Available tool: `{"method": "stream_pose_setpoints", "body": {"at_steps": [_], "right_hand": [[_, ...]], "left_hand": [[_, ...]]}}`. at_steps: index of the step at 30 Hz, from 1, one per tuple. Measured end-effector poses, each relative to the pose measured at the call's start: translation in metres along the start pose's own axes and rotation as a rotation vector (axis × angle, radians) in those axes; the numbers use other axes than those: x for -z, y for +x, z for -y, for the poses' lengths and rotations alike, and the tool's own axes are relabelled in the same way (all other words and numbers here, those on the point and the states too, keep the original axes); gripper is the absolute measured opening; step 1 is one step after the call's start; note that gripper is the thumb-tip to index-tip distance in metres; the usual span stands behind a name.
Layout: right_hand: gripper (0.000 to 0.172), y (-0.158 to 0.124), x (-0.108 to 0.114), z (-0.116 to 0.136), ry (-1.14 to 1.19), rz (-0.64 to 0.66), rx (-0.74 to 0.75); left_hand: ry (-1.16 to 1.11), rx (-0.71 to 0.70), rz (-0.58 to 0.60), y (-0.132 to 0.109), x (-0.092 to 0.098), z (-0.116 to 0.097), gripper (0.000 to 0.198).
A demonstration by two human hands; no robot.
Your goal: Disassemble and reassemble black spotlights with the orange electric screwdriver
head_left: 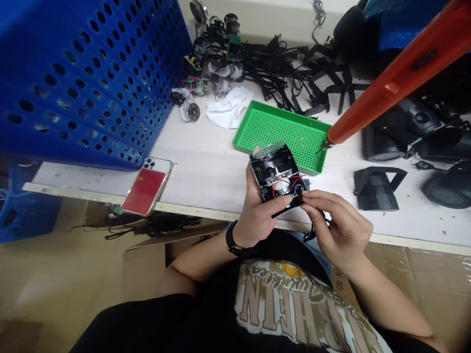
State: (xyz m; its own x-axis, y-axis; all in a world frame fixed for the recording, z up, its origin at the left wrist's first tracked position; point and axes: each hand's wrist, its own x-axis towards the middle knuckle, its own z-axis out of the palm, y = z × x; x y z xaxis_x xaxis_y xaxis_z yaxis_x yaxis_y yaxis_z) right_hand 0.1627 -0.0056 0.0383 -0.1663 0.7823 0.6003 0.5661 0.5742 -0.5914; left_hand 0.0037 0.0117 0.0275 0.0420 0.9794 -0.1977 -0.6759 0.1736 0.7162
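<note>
White laminate workbench (206, 166) runs across the frame, cardboard sheets (55, 279) on the floor below it. Person seated at the edge, working over the bench front.

Black plastic lamp housing (267, 179) with clear lens parts and red and blue wires (294, 184) sits mid-frame, just past the bench edge and just below a green perforated plastic tray (279, 132). Left hand (255, 211) cradles it, thumb on the near face, fingers curled closed behind it. Black wristband (232, 240) on that wrist. Right hand (338, 225) comes in from the right, thumb and fingertips (312, 197) closed in a pinch on a small black part (299, 198) at the housing's lower right corner. Exact part too small to tell.

Orange-handled soldering iron (397, 83) crosses the upper right, tip just over the tray's right corner, no hand on it. Upper left: blue perforated plastic crate (84, 83). Below it, phone in a red case (145, 186) at the bench edge. Top: heap of black cables (272, 68), white cloth (230, 107), partly wired lamp modules (191, 110). Right: black cylindrical lamp units (386, 139) and a black bracket (377, 189).
</note>
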Motion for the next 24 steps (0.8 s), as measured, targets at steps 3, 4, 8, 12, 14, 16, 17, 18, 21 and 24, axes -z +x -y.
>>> {"method": "stream_pose_setpoints", "body": {"at_steps": [3, 4, 8, 12, 14, 16, 17, 18, 21, 24], "right_hand": [[0.021, -0.0002, -0.0003, 0.0003, 0.031, -0.009, -0.020], [0.022, -0.0003, -0.0001, 0.0000, 0.041, -0.007, -0.026], [0.025, 0.0004, 0.0025, -0.0037, 0.006, 0.039, 0.061], [0.025, 0.0018, 0.0059, -0.0076, -0.045, 0.105, 0.164], [0.025, 0.0020, 0.0062, -0.0073, -0.019, 0.089, 0.106], [0.022, 0.0017, 0.0049, -0.0057, 0.004, 0.062, 0.029], [0.021, 0.0014, 0.0038, -0.0048, 0.003, 0.052, 0.011], [0.020, 0.0012, 0.0026, -0.0040, -0.005, 0.045, 0.012], [0.024, 0.0015, 0.0006, -0.0040, -0.052, 0.054, 0.082], [0.026, 0.0027, 0.0030, -0.0088, -0.090, 0.100, 0.141]], "left_hand": [[0.019, -0.013, -0.025, -0.0003, 0.0006, -0.0006, 0.112], [0.017, -0.007, -0.022, 0.0000, 0.0009, -0.0012, 0.111], [0.022, 0.028, -0.008, 0.0026, 0.0030, -0.0037, 0.100], [0.049, 0.033, 0.001, 0.0043, 0.0044, -0.0044, 0.100], [0.046, 0.040, 0.001, 0.0041, 0.0036, -0.0035, 0.104], [0.038, 0.034, -0.012, 0.0032, 0.0022, -0.0019, 0.107], [0.032, 0.026, -0.024, 0.0027, 0.0013, -0.0011, 0.109], [0.026, 0.019, -0.036, 0.0022, 0.0006, -0.0002, 0.111], [0.016, 0.013, -0.052, 0.0019, -0.0006, 0.0008, 0.110], [0.026, 0.039, -0.032, 0.0038, -0.0007, -0.0017, 0.099]]}}
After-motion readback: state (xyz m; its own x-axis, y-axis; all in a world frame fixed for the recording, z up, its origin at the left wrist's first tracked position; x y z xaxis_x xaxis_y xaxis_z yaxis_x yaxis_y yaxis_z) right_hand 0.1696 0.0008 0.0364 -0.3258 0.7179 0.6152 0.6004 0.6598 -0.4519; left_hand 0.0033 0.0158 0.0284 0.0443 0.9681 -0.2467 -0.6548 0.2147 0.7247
